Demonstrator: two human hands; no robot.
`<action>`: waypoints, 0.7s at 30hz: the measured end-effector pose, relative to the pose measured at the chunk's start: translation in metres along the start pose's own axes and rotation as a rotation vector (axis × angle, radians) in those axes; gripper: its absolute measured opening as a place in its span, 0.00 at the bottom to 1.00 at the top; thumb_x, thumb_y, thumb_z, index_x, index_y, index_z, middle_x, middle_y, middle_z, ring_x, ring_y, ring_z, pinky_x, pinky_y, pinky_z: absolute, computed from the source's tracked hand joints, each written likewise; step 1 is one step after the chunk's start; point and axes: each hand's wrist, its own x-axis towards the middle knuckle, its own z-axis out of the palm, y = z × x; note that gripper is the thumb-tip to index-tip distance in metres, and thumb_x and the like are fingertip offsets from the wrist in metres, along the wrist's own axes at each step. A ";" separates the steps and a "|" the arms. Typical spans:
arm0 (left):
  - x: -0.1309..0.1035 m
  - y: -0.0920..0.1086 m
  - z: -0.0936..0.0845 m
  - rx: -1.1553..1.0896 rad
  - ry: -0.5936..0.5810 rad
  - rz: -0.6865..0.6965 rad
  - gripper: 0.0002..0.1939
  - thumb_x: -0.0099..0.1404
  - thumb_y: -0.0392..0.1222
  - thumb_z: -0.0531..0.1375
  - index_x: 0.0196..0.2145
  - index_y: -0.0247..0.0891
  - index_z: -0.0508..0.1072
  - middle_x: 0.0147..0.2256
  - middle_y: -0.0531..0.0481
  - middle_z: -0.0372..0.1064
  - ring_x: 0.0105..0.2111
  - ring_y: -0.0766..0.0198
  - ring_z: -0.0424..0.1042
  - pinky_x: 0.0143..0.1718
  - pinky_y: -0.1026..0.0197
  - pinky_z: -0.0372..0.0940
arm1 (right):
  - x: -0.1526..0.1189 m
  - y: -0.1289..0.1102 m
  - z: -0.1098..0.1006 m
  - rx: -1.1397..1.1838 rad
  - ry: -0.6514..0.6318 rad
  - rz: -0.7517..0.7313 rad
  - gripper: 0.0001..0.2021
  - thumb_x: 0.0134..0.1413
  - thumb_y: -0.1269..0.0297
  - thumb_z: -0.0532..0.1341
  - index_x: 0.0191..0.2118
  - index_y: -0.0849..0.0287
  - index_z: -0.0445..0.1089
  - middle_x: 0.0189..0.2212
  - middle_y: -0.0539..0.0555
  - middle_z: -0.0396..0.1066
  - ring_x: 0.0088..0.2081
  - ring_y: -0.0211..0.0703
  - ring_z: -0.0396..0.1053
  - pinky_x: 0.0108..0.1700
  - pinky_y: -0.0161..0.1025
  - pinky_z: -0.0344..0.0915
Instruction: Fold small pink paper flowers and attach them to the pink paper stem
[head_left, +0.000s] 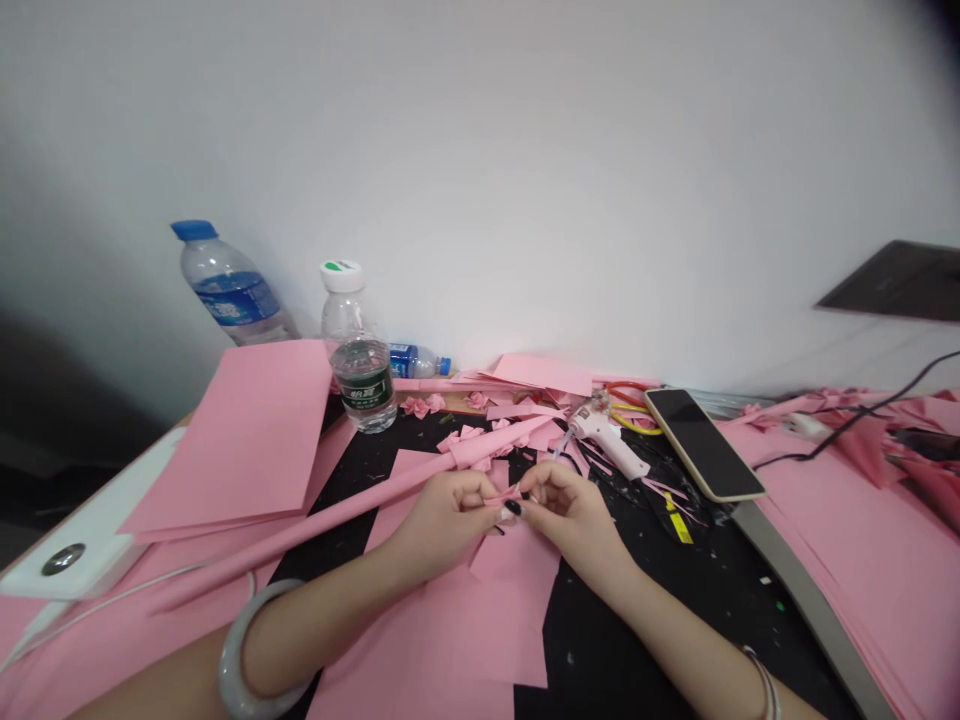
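Between the fingertips of both hands is a small folded piece of pink paper (507, 494). My left hand (448, 515) pinches its left side, and my right hand (571, 510) pinches the right. Fingers cover much of the piece, so its full shape is hidden. Below the hands lie loose pink paper sheets (442, 640). Just beyond them a long rolled pink paper tube (352, 510) slants across the table, with small pink paper flowers (461, 440) around its far end. A white glue gun (611, 440) rests to the right of that end.
A clear bottle with a white cap (360, 370) stands behind the left arm; a blue-capped bottle (236, 290) leans near the wall. A phone (705, 445) lies right, beside stacked pink paper (847, 540). Pink sheets (247, 430) sit on a white device (97, 550) at left.
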 end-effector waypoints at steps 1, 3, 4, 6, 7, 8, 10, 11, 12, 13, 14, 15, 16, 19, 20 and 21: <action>0.000 -0.001 0.000 0.005 0.002 0.006 0.08 0.53 0.39 0.63 0.20 0.37 0.68 0.20 0.55 0.68 0.24 0.64 0.70 0.33 0.59 0.66 | 0.000 0.000 0.000 0.017 -0.008 0.011 0.10 0.47 0.58 0.67 0.30 0.58 0.69 0.21 0.46 0.60 0.23 0.35 0.57 0.24 0.33 0.56; -0.001 -0.002 0.000 0.007 -0.005 0.007 0.09 0.54 0.39 0.62 0.20 0.37 0.67 0.20 0.55 0.67 0.25 0.64 0.70 0.33 0.59 0.67 | 0.000 0.000 0.001 0.024 -0.021 0.010 0.10 0.47 0.58 0.67 0.30 0.59 0.70 0.20 0.46 0.60 0.22 0.35 0.57 0.24 0.33 0.55; -0.001 -0.002 0.001 0.006 -0.015 0.004 0.09 0.55 0.39 0.62 0.21 0.37 0.67 0.20 0.56 0.67 0.25 0.64 0.71 0.34 0.59 0.67 | 0.000 0.000 0.000 0.013 -0.021 -0.004 0.10 0.48 0.58 0.67 0.30 0.59 0.71 0.20 0.46 0.60 0.22 0.35 0.57 0.24 0.33 0.55; -0.002 -0.002 0.001 0.007 -0.047 -0.004 0.09 0.56 0.40 0.61 0.22 0.37 0.66 0.21 0.55 0.67 0.28 0.62 0.72 0.35 0.58 0.69 | 0.000 0.000 -0.001 -0.026 -0.006 -0.051 0.08 0.50 0.59 0.66 0.30 0.60 0.73 0.20 0.46 0.61 0.22 0.35 0.57 0.24 0.33 0.55; -0.003 -0.001 0.001 0.008 -0.064 0.002 0.09 0.57 0.40 0.61 0.22 0.37 0.67 0.23 0.55 0.68 0.30 0.62 0.73 0.36 0.58 0.69 | 0.000 0.000 -0.002 -0.048 0.003 -0.081 0.08 0.50 0.60 0.66 0.29 0.59 0.74 0.21 0.47 0.62 0.23 0.36 0.58 0.25 0.34 0.55; -0.003 -0.001 0.001 0.006 -0.082 0.013 0.09 0.58 0.42 0.61 0.23 0.37 0.67 0.24 0.54 0.68 0.31 0.61 0.73 0.37 0.58 0.70 | 0.000 -0.001 -0.003 -0.068 0.012 -0.109 0.08 0.51 0.60 0.65 0.29 0.59 0.75 0.22 0.48 0.64 0.24 0.37 0.59 0.26 0.35 0.56; -0.004 0.001 0.001 -0.012 -0.111 0.039 0.11 0.60 0.45 0.60 0.25 0.37 0.68 0.26 0.53 0.68 0.33 0.61 0.74 0.39 0.56 0.70 | 0.000 -0.002 -0.004 -0.097 0.030 -0.157 0.08 0.52 0.60 0.65 0.28 0.58 0.75 0.23 0.51 0.67 0.27 0.40 0.62 0.28 0.36 0.59; -0.004 0.001 0.001 -0.021 -0.122 0.050 0.12 0.61 0.47 0.60 0.26 0.37 0.69 0.27 0.53 0.68 0.33 0.60 0.74 0.39 0.56 0.71 | 0.000 -0.003 -0.005 -0.108 0.041 -0.178 0.08 0.53 0.60 0.64 0.27 0.58 0.75 0.24 0.51 0.68 0.28 0.41 0.63 0.29 0.37 0.60; -0.005 0.001 0.001 -0.026 -0.130 0.059 0.13 0.62 0.49 0.59 0.26 0.37 0.69 0.28 0.52 0.68 0.33 0.60 0.75 0.40 0.55 0.71 | 0.000 -0.004 -0.004 -0.121 0.057 -0.198 0.09 0.54 0.61 0.64 0.26 0.58 0.75 0.24 0.51 0.68 0.28 0.41 0.64 0.29 0.37 0.60; -0.005 0.001 0.001 -0.029 -0.133 0.065 0.14 0.62 0.50 0.59 0.27 0.37 0.69 0.28 0.52 0.68 0.33 0.60 0.75 0.40 0.54 0.72 | -0.001 -0.004 -0.004 -0.139 0.078 -0.217 0.09 0.55 0.61 0.63 0.26 0.57 0.75 0.23 0.51 0.68 0.28 0.41 0.64 0.29 0.37 0.61; -0.005 0.001 0.001 -0.031 -0.130 0.068 0.15 0.63 0.51 0.58 0.27 0.37 0.69 0.29 0.51 0.69 0.34 0.59 0.75 0.40 0.54 0.72 | -0.002 -0.005 -0.003 -0.162 0.097 -0.239 0.09 0.55 0.63 0.63 0.26 0.57 0.75 0.24 0.51 0.68 0.27 0.41 0.65 0.29 0.37 0.61; -0.006 0.001 0.001 -0.033 -0.123 0.068 0.15 0.63 0.52 0.58 0.28 0.37 0.69 0.29 0.51 0.69 0.34 0.59 0.76 0.39 0.54 0.72 | -0.003 -0.005 -0.003 -0.192 0.113 -0.267 0.08 0.56 0.65 0.62 0.27 0.57 0.75 0.24 0.51 0.68 0.27 0.41 0.65 0.28 0.37 0.61; -0.006 0.002 0.002 -0.038 -0.112 0.065 0.15 0.63 0.52 0.58 0.28 0.37 0.69 0.30 0.51 0.69 0.34 0.59 0.76 0.39 0.54 0.72 | -0.004 -0.005 -0.002 -0.226 0.123 -0.303 0.07 0.56 0.67 0.61 0.29 0.57 0.76 0.25 0.51 0.68 0.27 0.40 0.65 0.28 0.37 0.61; -0.008 0.005 0.003 -0.064 -0.081 0.035 0.15 0.62 0.52 0.58 0.28 0.37 0.70 0.30 0.51 0.70 0.32 0.57 0.77 0.38 0.53 0.72 | -0.006 -0.006 -0.003 -0.338 0.107 -0.431 0.10 0.58 0.72 0.58 0.35 0.55 0.77 0.27 0.52 0.68 0.29 0.41 0.67 0.29 0.37 0.63; -0.008 0.006 0.003 -0.073 -0.075 0.024 0.15 0.62 0.53 0.59 0.28 0.37 0.70 0.30 0.51 0.70 0.32 0.57 0.77 0.38 0.53 0.72 | -0.007 -0.005 -0.004 -0.371 0.089 -0.468 0.11 0.58 0.73 0.57 0.36 0.54 0.77 0.28 0.52 0.69 0.30 0.41 0.67 0.30 0.37 0.64; -0.008 0.007 0.003 -0.085 -0.069 0.016 0.15 0.62 0.53 0.59 0.29 0.37 0.71 0.30 0.51 0.71 0.31 0.57 0.77 0.38 0.53 0.72 | -0.007 -0.005 -0.005 -0.400 0.069 -0.499 0.12 0.59 0.74 0.57 0.38 0.54 0.76 0.29 0.53 0.69 0.31 0.41 0.68 0.31 0.37 0.65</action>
